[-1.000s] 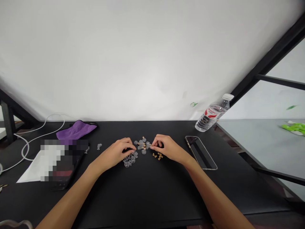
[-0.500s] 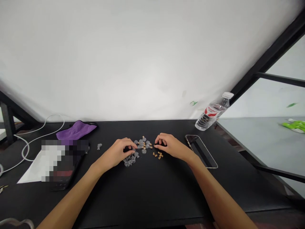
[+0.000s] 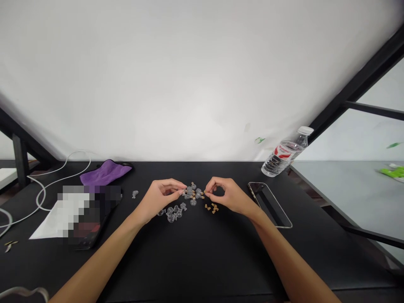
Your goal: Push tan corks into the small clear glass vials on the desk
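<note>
My left hand (image 3: 159, 198) pinches a tiny clear glass bottle (image 3: 183, 192) between thumb and fingertips, mostly covered by them. Opposite it, my right hand (image 3: 225, 192) is closed in a pinch on a small cork stopper (image 3: 205, 192). Between the hands lies a cluster of corked mini bottles (image 3: 193, 202). Nearer to me, below my left hand, is a pile of clear bottles without corks (image 3: 172, 216). Several loose corks (image 3: 215, 208) lie under my right hand. One lone glass piece (image 3: 135, 194) sits left of my left hand.
On the right are a phone (image 3: 271, 206) and a tilted water bottle (image 3: 284, 153). To the left lie a purple cloth (image 3: 105, 171), a white cable (image 3: 41, 193) and a partly blurred dark package with white paper (image 3: 47, 225). A white wall (image 3: 202, 84) rises behind the black table (image 3: 195, 261).
My left hand has lifted away from the uncorked pile with a bottle in its fingertips. My right hand has stayed near the corks and now shows one in its pinch. The view shifted slightly.
</note>
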A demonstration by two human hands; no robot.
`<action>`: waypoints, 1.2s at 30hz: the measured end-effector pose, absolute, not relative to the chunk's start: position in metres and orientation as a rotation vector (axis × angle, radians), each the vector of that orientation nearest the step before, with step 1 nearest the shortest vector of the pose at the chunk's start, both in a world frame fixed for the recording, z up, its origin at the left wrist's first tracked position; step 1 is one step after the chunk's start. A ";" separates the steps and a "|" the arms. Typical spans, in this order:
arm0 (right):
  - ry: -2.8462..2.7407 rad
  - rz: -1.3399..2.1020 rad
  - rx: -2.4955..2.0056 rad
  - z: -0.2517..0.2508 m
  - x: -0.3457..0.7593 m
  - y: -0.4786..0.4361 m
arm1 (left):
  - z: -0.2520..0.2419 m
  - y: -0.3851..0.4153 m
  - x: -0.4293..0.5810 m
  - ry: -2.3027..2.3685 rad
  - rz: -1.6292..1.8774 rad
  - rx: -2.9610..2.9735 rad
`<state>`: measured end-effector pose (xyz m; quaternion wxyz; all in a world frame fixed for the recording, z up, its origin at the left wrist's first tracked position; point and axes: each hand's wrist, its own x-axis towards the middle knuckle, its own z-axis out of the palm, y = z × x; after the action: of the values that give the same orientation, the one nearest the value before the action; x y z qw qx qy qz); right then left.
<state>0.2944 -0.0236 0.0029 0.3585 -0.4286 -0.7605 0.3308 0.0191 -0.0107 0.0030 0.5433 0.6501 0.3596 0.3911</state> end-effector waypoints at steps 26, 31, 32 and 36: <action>-1.654 0.989 -0.871 -0.003 0.258 -0.036 | 0.006 -0.028 0.036 0.755 0.932 1.274; -1.604 1.007 -0.851 -0.004 0.255 -0.036 | 0.004 -0.029 0.038 0.735 0.958 1.281; -1.585 1.022 -0.853 -0.004 0.254 -0.036 | 0.004 -0.029 0.038 0.738 0.971 1.280; -1.477 1.142 -0.865 -0.007 0.249 -0.035 | 0.005 -0.031 0.041 0.755 1.032 1.269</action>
<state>0.2491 -0.0351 -0.0069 0.5158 -0.3602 -0.6150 0.4753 0.0410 -0.0309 0.0046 0.6212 0.5521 0.3285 0.4489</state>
